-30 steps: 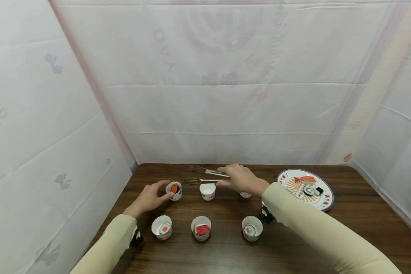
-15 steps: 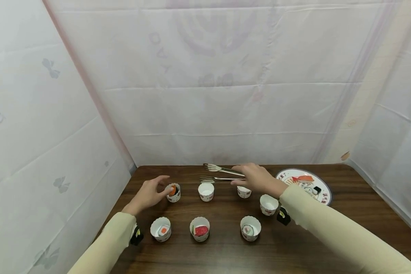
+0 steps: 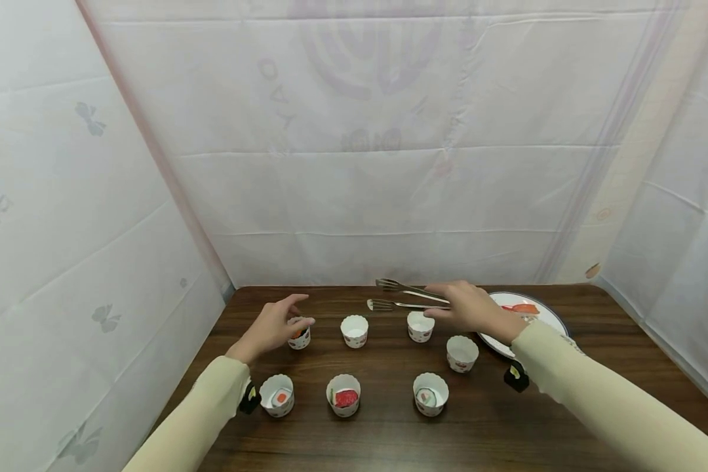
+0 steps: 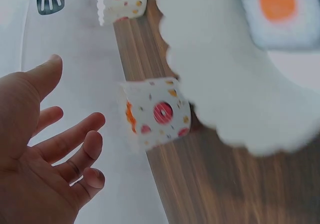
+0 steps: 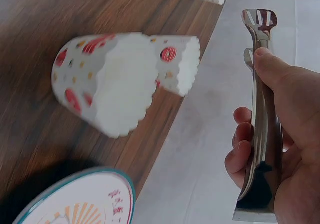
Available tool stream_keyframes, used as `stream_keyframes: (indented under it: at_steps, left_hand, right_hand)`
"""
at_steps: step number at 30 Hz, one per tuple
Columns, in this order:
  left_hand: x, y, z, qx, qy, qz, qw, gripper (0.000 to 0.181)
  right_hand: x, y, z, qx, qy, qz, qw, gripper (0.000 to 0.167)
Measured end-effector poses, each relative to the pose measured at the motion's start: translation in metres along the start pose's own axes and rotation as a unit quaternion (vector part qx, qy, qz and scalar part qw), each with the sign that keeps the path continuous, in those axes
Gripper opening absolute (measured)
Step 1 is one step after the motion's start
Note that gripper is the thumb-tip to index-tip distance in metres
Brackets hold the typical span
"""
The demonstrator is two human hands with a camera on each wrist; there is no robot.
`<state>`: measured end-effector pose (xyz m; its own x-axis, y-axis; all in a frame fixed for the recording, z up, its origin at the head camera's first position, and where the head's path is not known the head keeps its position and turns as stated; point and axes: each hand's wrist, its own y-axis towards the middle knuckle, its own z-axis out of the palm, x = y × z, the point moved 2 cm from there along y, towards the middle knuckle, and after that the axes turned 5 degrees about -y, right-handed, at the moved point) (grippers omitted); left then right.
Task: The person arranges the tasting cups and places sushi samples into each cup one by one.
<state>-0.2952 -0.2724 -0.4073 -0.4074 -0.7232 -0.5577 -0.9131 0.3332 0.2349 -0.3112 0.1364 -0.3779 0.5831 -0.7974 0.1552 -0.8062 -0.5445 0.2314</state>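
My left hand [image 3: 271, 331], fingers spread and slightly bent, hovers by a paper cup [image 3: 299, 342] with an orange-topped piece of toy sushi in it. In the left wrist view a gap separates the fingers from that cup [image 4: 162, 113]. My right hand [image 3: 469, 308] grips metal serving tongs [image 5: 262, 129], slotted tips pointing left and apart, nothing between them. These tongs are above the back row, near an empty paper cup [image 3: 420, 328]. Right of it, another empty paper cup [image 3: 462, 354] stands beside the plate [image 3: 491, 342], which the right forearm partly covers.
In the front row, one cup [image 3: 277, 395] holds a white roll with an orange centre, another [image 3: 343, 396] a red-topped piece, a third [image 3: 431, 394] a round roll. An empty cup [image 3: 354, 333] stands mid-back. Red-and-orange sushi [image 3: 520, 308] lies on the plate. White curtains border the table.
The right hand has carried the tongs rightward, from over the middle back cup towards the plate. My left hand has come off the orange sushi's cup and risen slightly.
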Motion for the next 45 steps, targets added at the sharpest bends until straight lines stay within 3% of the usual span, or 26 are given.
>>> stream_keyframes:
  at_steps: [13, 23, 35, 45]
  left_hand:
    - [-0.023, 0.027, 0.023, 0.045, 0.0, 0.017, 0.9988, 0.06]
    - [-0.034, 0.039, 0.041, 0.079, 0.013, -0.015, 0.9967, 0.058]
    - [-0.04, 0.039, 0.05, 0.104, 0.039, -0.032, 0.9933, 0.056]
    - [-0.035, 0.039, 0.054, 0.113, 0.021, 0.01, 0.9933, 0.049]
  right_hand:
    - [-0.037, -0.024, -0.018, 0.008, -0.006, 0.012, 0.9999, 0.061]
    - [-0.059, -0.042, -0.027, 0.019, -0.006, 0.026, 0.9994, 0.059]
    - [-0.087, -0.062, -0.034, 0.02, -0.006, 0.059, 0.998, 0.061]
    - [-0.11, -0.079, -0.031, 0.025, -0.001, 0.08, 0.9965, 0.065]
